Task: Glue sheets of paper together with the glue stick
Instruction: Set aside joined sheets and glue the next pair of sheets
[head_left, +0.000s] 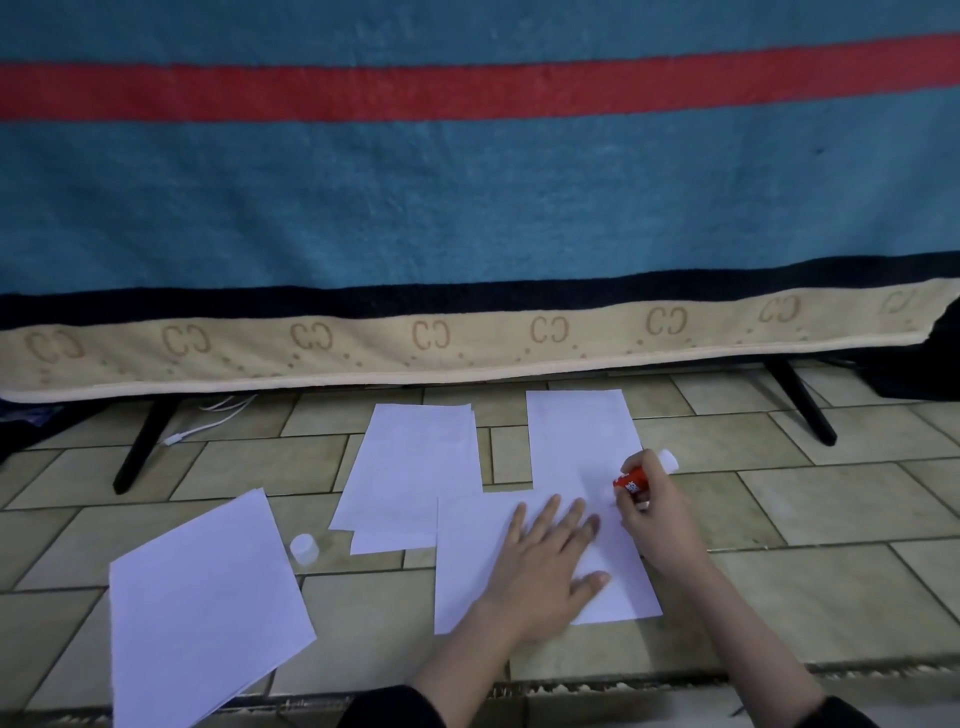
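Observation:
A white sheet (478, 551) lies on the tiled floor in front of me, overlapping a second sheet (576, 431) that runs away from me. My left hand (545, 561) presses flat on the near sheet, fingers spread. My right hand (657, 519) grips a red-and-white glue stick (636, 478), tilted with its lower end on the paper near the right edge. The stick's white cap (304, 548) stands on the floor to the left.
A small stack of sheets (410, 467) lies left of centre and a larger stack (202, 608) at the near left. A blue, red-striped blanket (467, 208) hangs over a black-legged stand (137, 452) behind. White cables (208, 421) trail under it.

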